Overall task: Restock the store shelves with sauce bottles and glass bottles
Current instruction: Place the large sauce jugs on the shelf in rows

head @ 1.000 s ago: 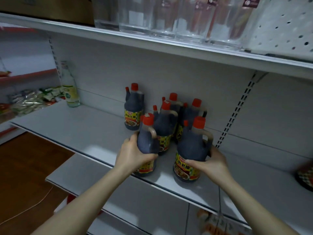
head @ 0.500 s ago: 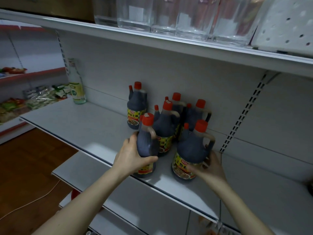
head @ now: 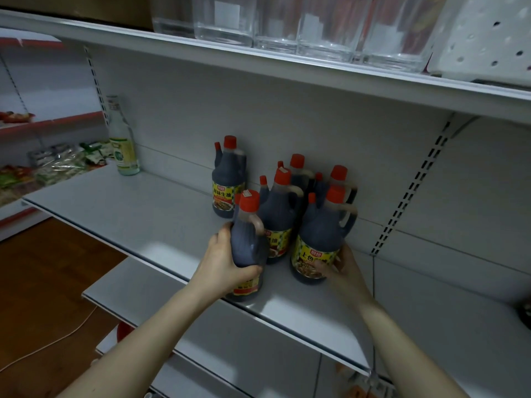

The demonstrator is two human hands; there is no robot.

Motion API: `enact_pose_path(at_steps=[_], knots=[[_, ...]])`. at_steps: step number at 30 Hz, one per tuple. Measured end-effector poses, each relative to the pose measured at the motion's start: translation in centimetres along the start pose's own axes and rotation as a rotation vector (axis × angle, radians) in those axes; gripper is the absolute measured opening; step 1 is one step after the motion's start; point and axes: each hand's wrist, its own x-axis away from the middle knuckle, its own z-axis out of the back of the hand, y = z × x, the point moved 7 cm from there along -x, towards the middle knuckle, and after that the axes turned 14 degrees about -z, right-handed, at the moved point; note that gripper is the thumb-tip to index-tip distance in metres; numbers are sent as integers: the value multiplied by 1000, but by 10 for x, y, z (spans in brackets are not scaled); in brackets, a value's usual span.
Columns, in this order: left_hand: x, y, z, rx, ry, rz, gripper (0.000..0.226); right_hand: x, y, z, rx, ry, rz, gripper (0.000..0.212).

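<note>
Several dark sauce bottles with red caps stand clustered on the white middle shelf (head: 149, 225). My left hand (head: 227, 261) grips the front-left sauce bottle (head: 247, 242) around its body, near the shelf's front edge. My right hand (head: 340, 264) holds the lower side of the front-right sauce bottle (head: 321, 239), fingers over its yellow label. Behind them stand more sauce bottles (head: 280, 216), and one stands apart at the back left (head: 228, 179). A clear glass bottle (head: 122, 139) with a pale label stands far left on the same shelf.
Clear glass bottles (head: 324, 27) line the upper shelf (head: 258, 67), beside a white perforated panel (head: 488, 38). Lower shelves (head: 230, 340) jut out beneath. Packaged goods (head: 57, 165) fill a neighbouring rack at left. Wooden floor with a thin cable (head: 57, 340) lies at lower left.
My right hand has slid from the bottle's handle side down to its lower label. The view has shifted slightly; the left hand keeps its grip on its bottle.
</note>
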Motion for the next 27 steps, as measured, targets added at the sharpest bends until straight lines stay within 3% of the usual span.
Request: enact_pose_path(at_steps=[5, 9, 12, 18, 27], knots=[[0, 1, 0, -13, 10, 3, 95, -6, 0, -3, 14, -50, -28, 121], [1, 0, 0, -10, 19, -5, 92, -9, 5, -3, 5, 84, 4, 76], [0, -2, -1, -2, 14, -8, 90, -11, 10, -2, 24, 239, 19, 74], [0, -6, -2, 11, 19, -11, 89, -18, 9, -5, 41, 189, 24, 67], [2, -4, -1, -28, 30, -13, 93, -4, -7, -14, 48, 281, 135, 54]])
